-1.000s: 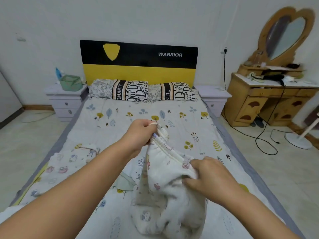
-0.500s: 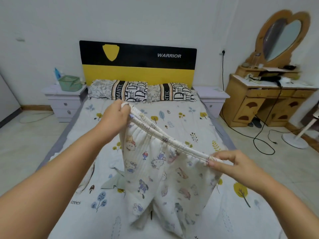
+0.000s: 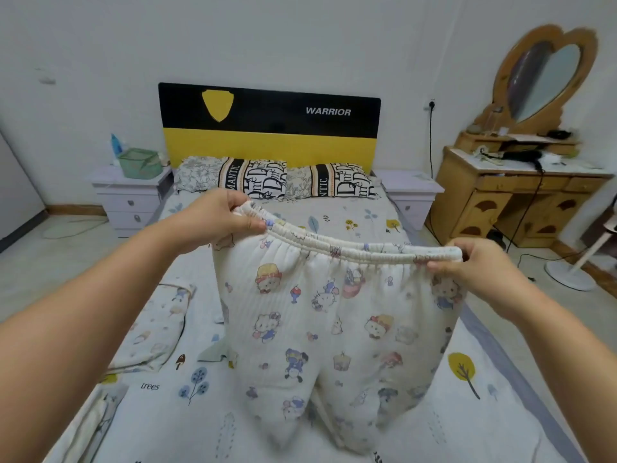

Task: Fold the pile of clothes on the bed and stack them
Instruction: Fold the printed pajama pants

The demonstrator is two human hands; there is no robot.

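A pair of white cartoon-print pants (image 3: 320, 332) hangs in the air above the bed (image 3: 474, 412), held up by its elastic waistband. My left hand (image 3: 217, 218) pinches the waistband's left end, and my right hand (image 3: 477, 262) pinches its right end, so the band is stretched nearly level between them. The two legs hang down and their lower ends touch the sheet. A second cartoon-print garment (image 3: 153, 325) lies flat on the bed's left side. A small pale-green piece of cloth (image 3: 213, 352) peeks out behind the pants.
Two patterned pillows (image 3: 277, 178) lie at the black-and-yellow headboard (image 3: 267, 128). Lilac nightstands (image 3: 130, 195) flank the bed; the left one carries a green basket (image 3: 140, 162). A wooden dresser (image 3: 514, 195) with a heart-shaped mirror, floor cables and a fan base (image 3: 567, 275) stand to the right.
The bunched pants were lifted and spread out. My hands moved apart along the waistband, the right one rising until the band is nearly level, and the legs now hang open.
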